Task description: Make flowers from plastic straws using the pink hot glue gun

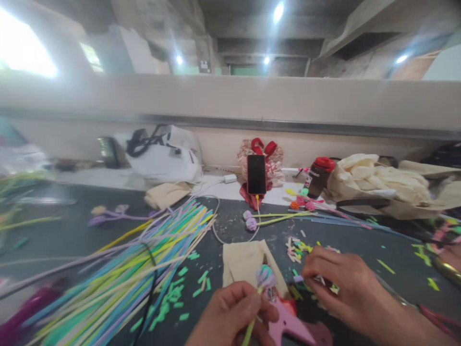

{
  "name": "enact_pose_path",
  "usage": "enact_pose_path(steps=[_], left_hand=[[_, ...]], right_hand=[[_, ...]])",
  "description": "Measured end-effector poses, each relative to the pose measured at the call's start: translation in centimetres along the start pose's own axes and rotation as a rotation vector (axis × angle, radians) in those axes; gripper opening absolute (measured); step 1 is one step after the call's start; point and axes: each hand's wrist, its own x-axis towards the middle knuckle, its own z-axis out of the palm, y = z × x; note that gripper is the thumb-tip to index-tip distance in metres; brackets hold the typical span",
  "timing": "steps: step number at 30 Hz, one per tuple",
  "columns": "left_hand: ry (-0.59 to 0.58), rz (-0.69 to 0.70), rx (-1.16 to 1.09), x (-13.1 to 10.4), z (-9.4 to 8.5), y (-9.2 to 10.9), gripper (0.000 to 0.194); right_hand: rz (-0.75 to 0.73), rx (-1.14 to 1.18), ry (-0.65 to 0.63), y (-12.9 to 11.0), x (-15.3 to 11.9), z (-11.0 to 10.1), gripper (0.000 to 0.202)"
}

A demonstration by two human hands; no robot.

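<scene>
My left hand pinches a yellow-green fuzzy stem topped by a small lavender and teal ball-shaped flower. Just behind and beside it lies a pink tool, partly hidden by the fingers, so its kind is unclear. A folded beige cloth rests beyond the flower. My right hand is over a pile of short cut coloured pieces, fingers bent together. A lavender piece shows at its fingertips; whether it is gripped is hard to see.
Long pastel fuzzy stems fill the left side, with green clippings beside them. Two finished lavender flowers lie ahead. A phone stands at the back, near a red-lidded bottle and a white bag.
</scene>
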Motion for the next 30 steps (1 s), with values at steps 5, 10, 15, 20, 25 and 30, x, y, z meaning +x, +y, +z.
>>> enact_pose_path(steps=[5, 10, 15, 20, 25, 30], left_hand=[[0.011, 0.023, 0.135, -0.7, 0.5, 0.9, 0.031], [0.110, 0.106, 0.123, -1.2, 0.2, 1.3, 0.026], [0.149, 0.152, 0.101, -1.4, 0.2, 1.6, 0.026], [0.130, 0.191, 0.108, -1.1, -0.1, 1.1, 0.030], [0.107, 0.237, 0.060, -0.5, -0.2, 0.8, 0.038], [0.126, 0.190, -0.083, -0.4, -0.2, 1.0, 0.029]], right_hand=[[-0.195, -0.019, 0.013, -2.8, 2.0, 2.4, 0.015], [-0.206, 0.055, -0.022, -3.8, 3.3, 3.0, 0.019], [0.084, 0.446, -0.108, -4.8, 4.0, 3.0, 0.019], [0.476, 0.777, -0.147, -4.8, 4.2, 4.2, 0.014], [0.653, 1.141, -0.128, -4.7, 4.1, 5.9, 0.019], [0.701, 1.508, -0.118, -5.0, 4.0, 7.2, 0.025]])
